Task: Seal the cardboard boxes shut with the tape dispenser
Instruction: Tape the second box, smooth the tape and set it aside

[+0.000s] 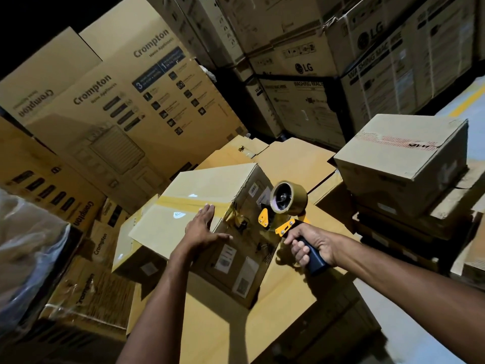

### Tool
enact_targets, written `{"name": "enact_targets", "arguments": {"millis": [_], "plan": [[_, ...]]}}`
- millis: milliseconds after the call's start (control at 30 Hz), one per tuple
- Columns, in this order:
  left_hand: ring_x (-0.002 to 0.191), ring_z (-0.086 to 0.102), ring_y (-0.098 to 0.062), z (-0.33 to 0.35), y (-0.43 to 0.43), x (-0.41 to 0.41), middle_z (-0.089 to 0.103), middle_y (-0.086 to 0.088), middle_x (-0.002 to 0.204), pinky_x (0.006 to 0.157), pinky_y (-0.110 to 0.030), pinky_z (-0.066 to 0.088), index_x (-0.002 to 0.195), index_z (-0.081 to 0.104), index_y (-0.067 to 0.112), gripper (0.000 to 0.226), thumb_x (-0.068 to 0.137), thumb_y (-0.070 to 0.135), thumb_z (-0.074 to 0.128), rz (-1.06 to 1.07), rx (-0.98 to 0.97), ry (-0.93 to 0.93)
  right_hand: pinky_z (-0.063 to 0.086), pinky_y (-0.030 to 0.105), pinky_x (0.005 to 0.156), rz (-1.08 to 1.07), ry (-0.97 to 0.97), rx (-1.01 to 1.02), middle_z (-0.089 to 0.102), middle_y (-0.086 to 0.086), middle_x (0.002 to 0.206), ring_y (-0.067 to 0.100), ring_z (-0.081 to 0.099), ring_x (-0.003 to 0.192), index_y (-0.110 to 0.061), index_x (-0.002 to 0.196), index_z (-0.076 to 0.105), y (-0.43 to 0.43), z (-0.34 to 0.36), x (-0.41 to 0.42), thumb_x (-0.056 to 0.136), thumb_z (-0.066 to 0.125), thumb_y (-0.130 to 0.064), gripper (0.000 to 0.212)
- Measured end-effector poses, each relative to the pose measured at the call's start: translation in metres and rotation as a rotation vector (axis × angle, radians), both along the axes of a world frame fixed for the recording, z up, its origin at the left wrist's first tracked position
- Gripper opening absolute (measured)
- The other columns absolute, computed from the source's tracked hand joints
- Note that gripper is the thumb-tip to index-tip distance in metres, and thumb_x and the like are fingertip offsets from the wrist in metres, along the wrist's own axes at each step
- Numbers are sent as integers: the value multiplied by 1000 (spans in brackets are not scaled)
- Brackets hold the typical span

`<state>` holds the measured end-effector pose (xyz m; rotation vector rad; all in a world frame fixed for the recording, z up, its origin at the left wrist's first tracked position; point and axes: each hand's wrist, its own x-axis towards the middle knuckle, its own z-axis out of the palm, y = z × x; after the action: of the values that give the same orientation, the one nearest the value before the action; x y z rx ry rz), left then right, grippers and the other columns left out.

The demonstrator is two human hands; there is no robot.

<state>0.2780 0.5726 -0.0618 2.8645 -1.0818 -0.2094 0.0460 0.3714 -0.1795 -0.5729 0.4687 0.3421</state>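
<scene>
A cardboard box sits in the middle on top of flattened cardboard, its top flaps closed with a strip of brown tape running across the seam and down the right side. My left hand lies flat with straight fingers on the near right corner of the box top. My right hand grips the dark blue handle of a yellow tape dispenser, which carries a brown tape roll. The dispenser's head is just beside the box's right face, where the tape end hangs crumpled.
Another taped box rests on a stack at the right. Tall Crompton cartons lean at the left and LG washing machine cartons are stacked behind. Plastic wrap lies at the far left. Grey floor shows at lower right.
</scene>
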Motion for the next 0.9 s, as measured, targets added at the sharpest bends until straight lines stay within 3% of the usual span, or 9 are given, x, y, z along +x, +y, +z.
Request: {"name": "enact_targets", "arguments": {"millis": [167,267,400,700,767,833,900], "plan": [[158,0,-20,11,20,8,-1,3,172,128,-47,7,165,11,25,123,72,43,90,-38,-12,130,29,19,34,-80,-30,106,39,-7,45,9,32,32,-19,58,44,-10,-13,3,87,54,-6,34],[158,5,-19,19,58,27,0,7,171,128,-44,13,165,12,27,124,71,38,93,-48,74,154,30,19,34,-99,-40,158,36,-7,44,9,32,31,-19,59,41,-13,-22,9,87,52,-8,32],[157,14,-25,17,124,46,5,3,171,127,-46,20,164,8,28,123,74,29,92,42,147,64,31,19,34,-116,-26,200,33,-6,43,9,31,30,-18,58,40,-14,-32,21,90,49,-11,34],[155,22,-26,-15,166,38,20,4,169,122,-58,28,161,23,38,106,79,26,88,96,-30,-141,34,20,36,-213,50,221,35,-4,44,13,33,33,-17,60,39,19,-52,67,85,54,-8,31],[156,22,-25,-17,167,36,21,4,169,122,-59,27,161,24,37,105,79,26,88,105,-45,-149,42,24,42,-216,67,134,44,3,51,19,42,39,-12,63,46,28,-52,70,86,58,-11,25],[156,22,-23,-19,169,36,22,5,168,122,-59,27,161,26,37,103,79,26,88,101,-65,-163,54,31,53,-143,128,-74,60,13,66,27,57,54,-4,77,59,32,-56,69,85,70,-21,22],[155,23,-21,-22,169,36,24,7,168,122,-58,27,160,27,38,103,79,25,88,106,-76,-182,60,35,66,40,234,-336,70,18,95,30,69,81,-1,107,62,32,-60,62,85,77,-40,47]]}}
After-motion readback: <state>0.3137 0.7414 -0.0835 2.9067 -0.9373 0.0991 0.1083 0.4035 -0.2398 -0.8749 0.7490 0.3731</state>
